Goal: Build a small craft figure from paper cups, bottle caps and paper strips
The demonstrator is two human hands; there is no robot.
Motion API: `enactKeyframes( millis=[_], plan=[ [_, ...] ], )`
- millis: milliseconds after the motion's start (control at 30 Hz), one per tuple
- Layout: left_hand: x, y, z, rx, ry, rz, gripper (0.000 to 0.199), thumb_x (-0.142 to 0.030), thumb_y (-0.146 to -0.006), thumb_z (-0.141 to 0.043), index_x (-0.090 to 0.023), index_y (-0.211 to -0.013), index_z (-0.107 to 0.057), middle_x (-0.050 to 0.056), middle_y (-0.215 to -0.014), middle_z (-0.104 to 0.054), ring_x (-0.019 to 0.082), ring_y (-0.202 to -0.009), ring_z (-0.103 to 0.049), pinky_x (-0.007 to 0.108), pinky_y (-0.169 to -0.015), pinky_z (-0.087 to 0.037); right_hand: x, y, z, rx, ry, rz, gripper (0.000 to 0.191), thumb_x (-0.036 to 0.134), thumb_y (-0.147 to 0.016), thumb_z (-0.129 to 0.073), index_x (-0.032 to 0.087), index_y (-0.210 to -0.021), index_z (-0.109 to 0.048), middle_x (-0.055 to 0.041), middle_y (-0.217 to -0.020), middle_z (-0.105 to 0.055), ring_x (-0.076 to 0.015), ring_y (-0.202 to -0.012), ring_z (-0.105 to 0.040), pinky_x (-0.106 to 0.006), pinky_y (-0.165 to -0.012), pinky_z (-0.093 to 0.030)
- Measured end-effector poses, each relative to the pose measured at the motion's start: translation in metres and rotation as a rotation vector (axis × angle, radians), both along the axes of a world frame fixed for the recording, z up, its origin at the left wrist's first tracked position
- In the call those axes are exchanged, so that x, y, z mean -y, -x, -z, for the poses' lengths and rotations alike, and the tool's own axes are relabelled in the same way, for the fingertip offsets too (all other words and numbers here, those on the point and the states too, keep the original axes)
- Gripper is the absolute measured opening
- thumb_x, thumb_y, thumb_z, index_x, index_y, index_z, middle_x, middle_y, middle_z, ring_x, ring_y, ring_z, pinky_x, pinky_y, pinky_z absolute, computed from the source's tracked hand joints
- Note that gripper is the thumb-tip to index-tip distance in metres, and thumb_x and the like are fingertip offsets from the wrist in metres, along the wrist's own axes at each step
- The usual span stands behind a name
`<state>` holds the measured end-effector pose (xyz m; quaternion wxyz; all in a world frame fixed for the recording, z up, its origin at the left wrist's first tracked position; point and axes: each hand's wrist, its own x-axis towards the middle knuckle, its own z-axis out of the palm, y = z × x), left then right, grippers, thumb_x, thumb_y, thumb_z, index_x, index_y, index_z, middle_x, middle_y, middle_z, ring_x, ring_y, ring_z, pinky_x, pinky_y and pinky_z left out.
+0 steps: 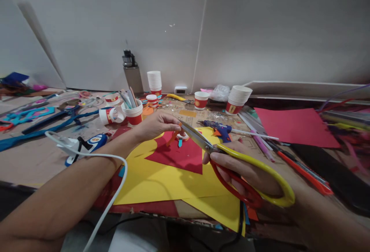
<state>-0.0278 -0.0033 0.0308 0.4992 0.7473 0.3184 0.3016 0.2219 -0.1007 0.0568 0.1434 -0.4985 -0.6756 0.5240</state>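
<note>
My right hand point(234, 165) grips a pair of scissors point(248, 159) with one yellow and one red handle. Their blades point up and left, with the tips at the fingertips of my left hand point(157, 125). Pinched in those left fingers is a narrow orange paper strip point(172, 138), hanging down at a slant. Below lies a red paper sheet point(185, 159) on top of yellow paper point(144, 186). A small cup piece point(182, 137) with a blue paper tab point(180, 143) stands on the red sheet, partly hidden behind the strip and blades.
A hot glue gun point(222, 129) lies beyond the scissors. Paper cups point(238, 99) stand in stacks at the back, and a cup point(134, 113) holds sticks. On the right are a red utility knife point(306, 173) and red paper point(297, 126). A white cable point(115, 194) crosses my left forearm.
</note>
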Motion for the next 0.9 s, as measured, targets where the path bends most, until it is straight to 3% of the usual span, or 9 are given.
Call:
enactKeyframes(
  millis=[133,467,600,733,800,900],
  plan=[
    [-0.001,0.001,0.002,0.007,0.007,0.008,0.015,-0.027,-0.081,-0.065,-0.016,-0.076,-0.074,0.007,-0.085,-0.075,0.017,-0.082,-0.069,0.034,-0.084,-0.051,0.001,0.000,0.000,0.002,0.041,0.011,0.056,0.062,-0.088,-0.042,0.020,-0.051,-0.046,0.0030,-0.034,-0.044,-0.0071,-0.027,-0.038,-0.019,-0.030,-0.032],
    [-0.001,0.001,0.004,0.037,0.010,0.015,0.014,-0.025,-0.081,-0.065,-0.017,-0.074,-0.073,0.006,-0.083,-0.075,0.016,-0.080,-0.069,0.033,-0.083,-0.050,0.004,0.001,0.001,0.057,-0.083,0.041,0.058,0.061,-0.089,-0.042,0.019,-0.050,-0.046,0.0020,-0.035,-0.044,-0.0069,-0.030,-0.038,-0.019,-0.032,-0.029],
    [0.000,0.001,0.003,0.031,0.003,0.029,0.015,-0.026,-0.082,-0.064,-0.017,-0.077,-0.074,0.007,-0.085,-0.076,0.016,-0.082,-0.069,0.033,-0.083,-0.050,0.004,0.001,-0.001,0.069,-0.034,-0.001,0.057,0.061,-0.089,-0.040,0.019,-0.052,-0.046,0.0026,-0.034,-0.044,-0.0069,-0.028,-0.037,-0.019,-0.032,-0.031],
    [0.000,0.000,0.002,0.009,0.012,0.051,0.017,-0.030,-0.082,-0.064,-0.017,-0.081,-0.075,0.007,-0.089,-0.075,0.017,-0.082,-0.069,0.034,-0.083,-0.050,0.004,0.004,-0.003,0.082,-0.014,0.072,0.053,0.062,-0.088,-0.042,0.020,-0.057,-0.045,0.0038,-0.035,-0.043,-0.0071,-0.027,-0.037,-0.019,-0.030,-0.029],
    [-0.002,0.001,0.003,-0.004,0.023,-0.001,0.017,-0.032,-0.081,-0.066,-0.017,-0.078,-0.075,0.007,-0.085,-0.075,0.016,-0.079,-0.067,0.032,-0.081,-0.049,0.001,0.005,-0.002,0.137,-0.049,0.141,0.049,0.061,-0.087,-0.044,0.020,-0.061,-0.045,0.0045,-0.037,-0.043,-0.0076,-0.028,-0.037,-0.020,-0.031,-0.029],
    [-0.011,0.007,0.005,-0.010,0.054,-0.178,0.021,-0.037,-0.077,-0.071,-0.016,-0.073,-0.075,0.006,-0.077,-0.074,0.013,-0.069,-0.061,0.027,-0.070,-0.045,-0.008,0.004,0.004,0.245,-0.174,0.163,0.041,0.059,-0.084,-0.051,0.020,-0.069,-0.050,0.0041,-0.047,-0.047,-0.0082,-0.033,-0.042,-0.021,-0.034,-0.030]
  ],
)
